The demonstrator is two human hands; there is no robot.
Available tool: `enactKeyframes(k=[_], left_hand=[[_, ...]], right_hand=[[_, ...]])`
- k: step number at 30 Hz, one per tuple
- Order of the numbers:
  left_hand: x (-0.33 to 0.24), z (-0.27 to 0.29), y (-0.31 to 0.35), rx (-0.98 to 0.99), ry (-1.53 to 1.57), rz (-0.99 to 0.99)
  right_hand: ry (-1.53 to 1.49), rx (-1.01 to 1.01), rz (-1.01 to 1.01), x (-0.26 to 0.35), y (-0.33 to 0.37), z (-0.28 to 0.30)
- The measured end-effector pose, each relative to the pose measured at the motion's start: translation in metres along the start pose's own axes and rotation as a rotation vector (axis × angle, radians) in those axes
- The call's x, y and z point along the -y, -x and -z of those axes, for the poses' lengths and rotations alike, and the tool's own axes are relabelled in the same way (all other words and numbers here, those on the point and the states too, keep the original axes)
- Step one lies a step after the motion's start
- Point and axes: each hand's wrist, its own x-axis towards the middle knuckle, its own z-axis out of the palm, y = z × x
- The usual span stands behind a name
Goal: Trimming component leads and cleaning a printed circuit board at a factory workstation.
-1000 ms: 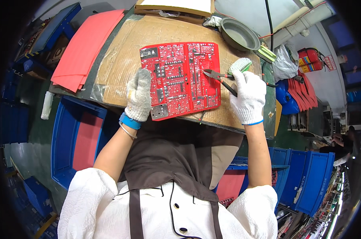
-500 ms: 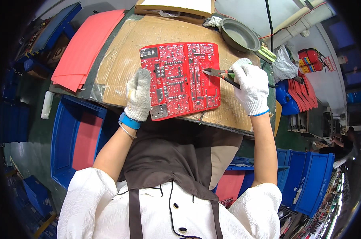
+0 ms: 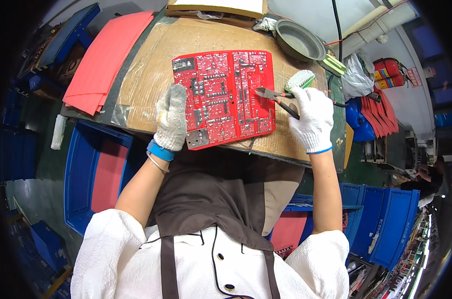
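Observation:
A red circuit board panel [image 3: 218, 107], solder side up, is tilted slightly over the cardboard-covered bench. My left hand [image 3: 171, 117], in a grey-white knitted glove, grips its left edge; the fingers under the board are hidden. In a white glove, my right hand [image 3: 313, 119] is closed around the handles of a pair of cutting pliers [image 3: 273, 94]. The jaws look slightly parted and lie over the right part of the board; whether they touch it I cannot tell. Just beyond my right hand lies a brush [image 3: 300, 80] with white bristles and a green edge.
Cardboard [image 3: 151, 65] covers the bench. At the back are a grey round pan [image 3: 300, 42], yellow-green handles [image 3: 334, 64] and a shallow box [image 3: 216, 11]. Pink sheets [image 3: 108, 60] overhang the left. Blue bins [image 3: 81, 174] stand below, and a white plastic bag [image 3: 356, 77] is at right.
My right hand has shifted slightly down and left, uncovering the brush. The pliers' handles look wider apart. The board and my left hand have moved a little up and left.

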Motion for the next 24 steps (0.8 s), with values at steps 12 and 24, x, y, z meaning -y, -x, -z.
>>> enactKeyframes(k=[12,24], left_hand=[[0.011,0.009,-0.003,-0.002,-0.015,-0.008],[0.008,0.007,-0.001,-0.001,-0.034,-0.027]], right_hand=[[0.050,0.098,-0.001,0.005,0.000,-0.003],[-0.092,0.065,-0.281,0.039,0.043,0.008]])
